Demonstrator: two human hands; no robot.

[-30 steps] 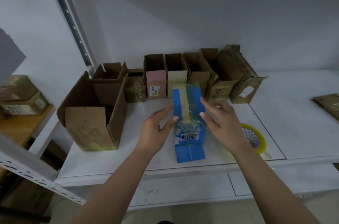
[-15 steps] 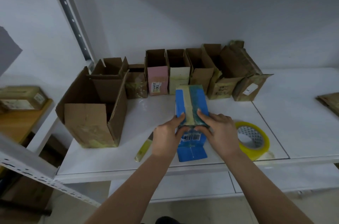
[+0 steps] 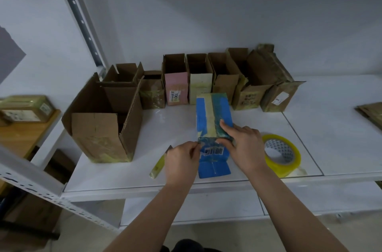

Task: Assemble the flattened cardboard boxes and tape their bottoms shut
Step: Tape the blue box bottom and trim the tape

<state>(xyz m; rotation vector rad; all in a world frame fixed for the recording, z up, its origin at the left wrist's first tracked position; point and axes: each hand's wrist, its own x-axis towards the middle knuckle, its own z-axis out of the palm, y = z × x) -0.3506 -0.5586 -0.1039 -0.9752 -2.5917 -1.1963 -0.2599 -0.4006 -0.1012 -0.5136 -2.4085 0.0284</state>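
Landmark: blue cardboard box with a barcode label and old yellowish tape (image 3: 213,119), lying on its side on the white shelf board (image 3: 330,127), all places given from it.
Far left: large open brown cardboard box (image 3: 103,125) stands upright, flaps up, well left of the blue box; it looks finished and parked out of the work area.
Just left: yellow-handled utility knife (image 3: 159,165) lies flat near the blue box's lower flap, seemingly within reach for cutting tape.
Left hand: left hand (image 3: 182,161) pinches the near-left corner of the blue box at its flap edge, likely steadying it.
Behind: row of small open cardboard boxes, brown, pink and cream (image 3: 206,78) stands against the wall beyond the blue box, openings up, apparently already assembled.
Right hand: right hand (image 3: 241,144) lies on the blue box's right side, fingers curled over its edge and pressing, probably to square it up.
Right: roll of clear yellowish packing tape (image 3: 281,154) lies flat just right of that hand, handy for sealing the bottom, which I judge not yet done.
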